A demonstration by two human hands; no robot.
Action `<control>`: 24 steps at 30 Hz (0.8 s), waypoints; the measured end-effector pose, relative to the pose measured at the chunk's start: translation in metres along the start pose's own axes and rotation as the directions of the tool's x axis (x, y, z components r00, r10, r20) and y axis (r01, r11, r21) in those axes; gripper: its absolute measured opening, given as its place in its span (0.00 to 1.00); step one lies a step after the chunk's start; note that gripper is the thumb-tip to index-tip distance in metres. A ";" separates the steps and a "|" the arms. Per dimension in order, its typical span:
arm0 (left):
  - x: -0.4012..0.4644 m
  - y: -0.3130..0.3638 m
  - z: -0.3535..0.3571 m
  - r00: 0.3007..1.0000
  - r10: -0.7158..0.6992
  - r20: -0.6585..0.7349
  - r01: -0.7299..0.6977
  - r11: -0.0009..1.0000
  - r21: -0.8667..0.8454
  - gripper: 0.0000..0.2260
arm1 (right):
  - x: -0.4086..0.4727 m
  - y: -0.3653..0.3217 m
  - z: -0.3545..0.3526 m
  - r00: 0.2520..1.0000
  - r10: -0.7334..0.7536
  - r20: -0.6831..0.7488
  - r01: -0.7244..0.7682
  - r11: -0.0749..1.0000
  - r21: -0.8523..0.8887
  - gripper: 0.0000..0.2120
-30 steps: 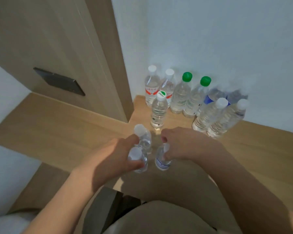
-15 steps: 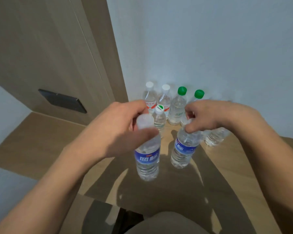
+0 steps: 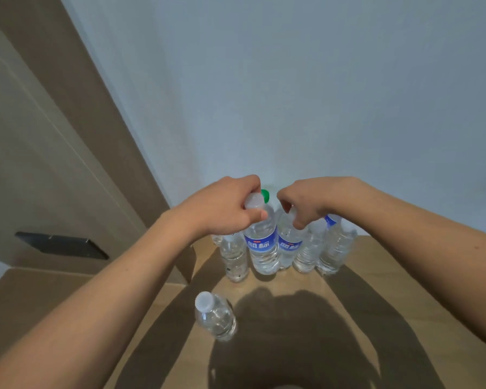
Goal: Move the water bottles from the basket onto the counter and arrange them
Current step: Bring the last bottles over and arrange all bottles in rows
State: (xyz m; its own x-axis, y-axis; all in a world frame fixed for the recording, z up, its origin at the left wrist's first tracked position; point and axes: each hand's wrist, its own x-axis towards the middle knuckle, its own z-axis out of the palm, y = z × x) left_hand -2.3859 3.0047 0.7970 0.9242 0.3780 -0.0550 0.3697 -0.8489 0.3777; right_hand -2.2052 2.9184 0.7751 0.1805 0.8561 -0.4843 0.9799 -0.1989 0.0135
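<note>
The light wooden table [image 3: 376,290] now carries the two clear blue-labelled plastic bottles among the cluster at its back edge by the wall, carried there from nearer the front edge. The left hand [image 3: 222,209] clenches the left bottle [image 3: 261,242] at its cap; the right hand [image 3: 309,200] pinches the right bottle's [image 3: 288,242] neck. One small clear white-capped bottle [image 3: 215,318] stands alone, probably next to be arranged.
</note>
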 end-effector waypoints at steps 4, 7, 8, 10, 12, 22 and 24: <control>0.025 -0.014 0.023 0.996 0.014 0.089 -0.022 0.995 0.094 0.12 | 0.018 0.006 0.013 0.998 -0.062 0.023 0.062 0.998 0.013 0.19; 0.039 -0.024 0.042 0.987 0.006 0.158 -0.029 0.989 0.147 0.13 | 0.027 0.007 0.021 0.996 -0.089 0.015 0.088 0.996 0.019 0.19; 0.043 -0.027 0.048 0.984 -0.005 0.179 -0.025 0.986 0.164 0.14 | 0.029 0.008 0.024 0.996 -0.088 0.008 0.088 0.996 0.015 0.19; 0.050 -0.033 0.060 0.979 -0.015 0.203 -0.023 0.982 0.186 0.15 | 0.033 0.007 0.030 0.996 -0.091 -0.006 0.091 0.996 0.007 0.17; 0.055 -0.038 0.070 0.976 -0.016 0.218 -0.033 0.975 0.221 0.16 | 0.037 0.008 0.038 0.995 -0.093 -0.017 0.093 0.996 0.002 0.15; 0.064 -0.049 0.107 0.992 -0.078 0.103 0.053 0.972 0.228 0.16 | 0.048 0.013 0.049 0.993 -0.053 -0.102 0.060 0.996 0.069 0.12; 0.062 -0.050 0.109 0.991 -0.093 0.093 0.071 0.973 0.219 0.16 | 0.048 0.013 0.050 0.992 -0.031 -0.123 0.043 0.994 0.097 0.13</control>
State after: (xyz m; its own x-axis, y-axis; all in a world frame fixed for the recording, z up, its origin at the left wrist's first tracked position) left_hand -2.3367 3.0302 0.6738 0.8905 0.4196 -0.1758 0.4465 -0.8802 0.1610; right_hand -2.1882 2.9335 0.7083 0.1590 0.9139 -0.3735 0.9740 -0.2071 -0.0920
